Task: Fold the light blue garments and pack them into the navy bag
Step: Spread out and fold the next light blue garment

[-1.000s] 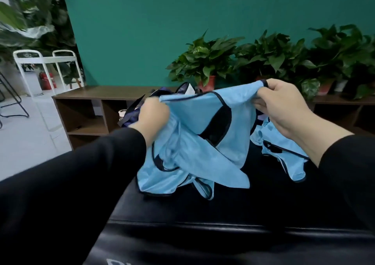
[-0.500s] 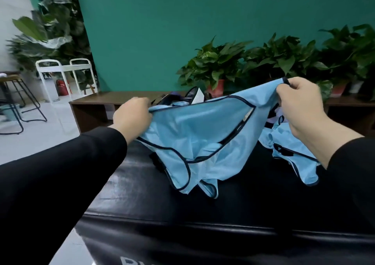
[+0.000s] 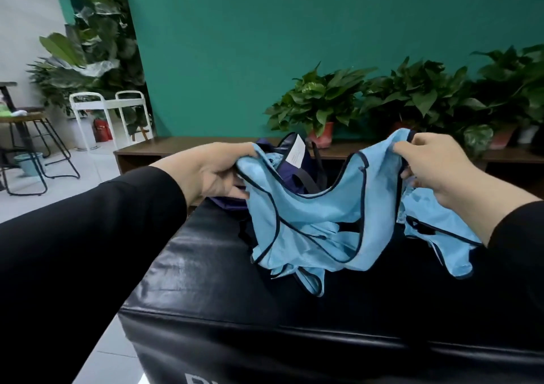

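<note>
1. Since a second ago my hands have drawn apart, and the bunched light blue garment (image 3: 318, 221) has opened between them: its dark-trimmed neckline now sags in a curve from one grip to the other, with the hem dragging on the black padded worktop (image 3: 206, 280) below my fingers.

2. That tells me, I judge, that I have found the two shoulder ends and am only at the stage of spreading this piece; no fold is made yet, and nothing blue lies in the bag.

3. My left hand (image 3: 212, 171) is reached forward, knuckles up, with its fingers curled round the left shoulder strap.

4. My right hand (image 3: 435, 166) is raised at about the same height, thumb and fingers pinching the right strap tightly, wrist bent slightly inward.

5. The navy bag (image 3: 288, 171) sits just beyond my fingers, between my two hands and behind the sagging cloth, its mouth open and a white tag showing.

6. A second light blue garment (image 3: 441, 230) lies crumpled under my right wrist, near the one I hold; whether they touch I cannot tell.
</note>
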